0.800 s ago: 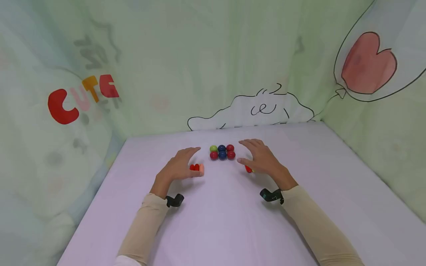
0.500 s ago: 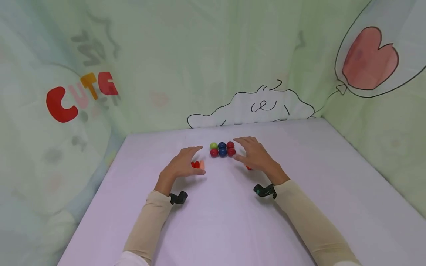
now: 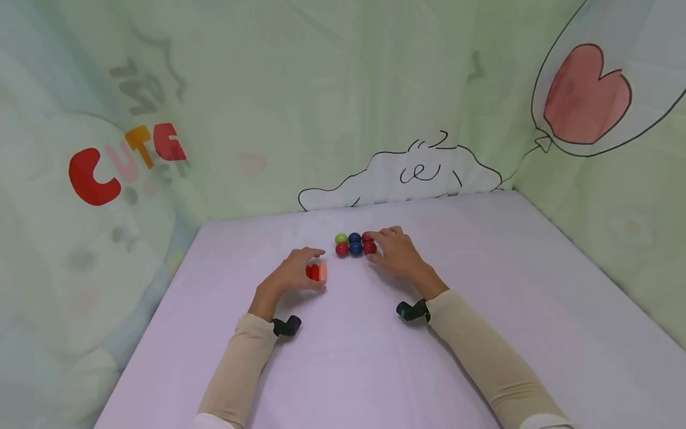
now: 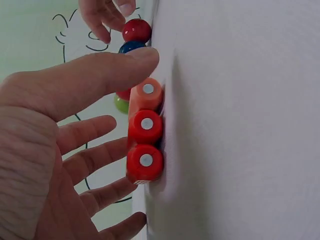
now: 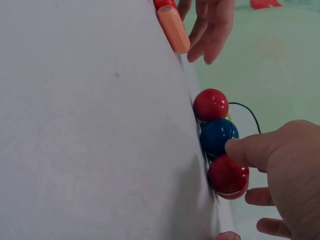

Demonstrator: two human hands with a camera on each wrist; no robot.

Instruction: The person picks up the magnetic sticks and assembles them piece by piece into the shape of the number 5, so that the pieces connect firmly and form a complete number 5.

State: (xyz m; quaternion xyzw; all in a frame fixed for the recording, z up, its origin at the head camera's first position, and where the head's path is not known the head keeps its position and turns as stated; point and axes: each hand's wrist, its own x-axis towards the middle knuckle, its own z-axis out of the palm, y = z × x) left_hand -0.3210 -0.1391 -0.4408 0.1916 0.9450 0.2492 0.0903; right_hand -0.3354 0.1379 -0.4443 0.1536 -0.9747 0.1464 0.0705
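In the head view, small glossy balls sit in two short rows: a green ball [image 3: 341, 238], two blue balls [image 3: 356, 249] and several red balls [image 3: 342, 249]. My right hand [image 3: 399, 256] reaches over their right end, thumb and fingers spread either side of the red pair. In the right wrist view its thumb overlaps a blue ball [image 5: 216, 136] beside a red ball [image 5: 228, 173]. My left hand [image 3: 292, 272] arches around a row of short sticks, one salmon stick [image 4: 148, 91] and two red sticks [image 4: 145, 161] with silvery discs on their ends. Its fingers are apart and loosely bent.
A pale lilac cloth covers the table [image 3: 343, 357]. Printed curtains [image 3: 268, 119] close off the back and sides. One more red piece [image 5: 228, 235] shows at the bottom edge of the right wrist view.
My right hand has moved left, from beside the balls to over the red pair at their right end. The red piece under it is now hidden in the head view. My left hand stays around the sticks.
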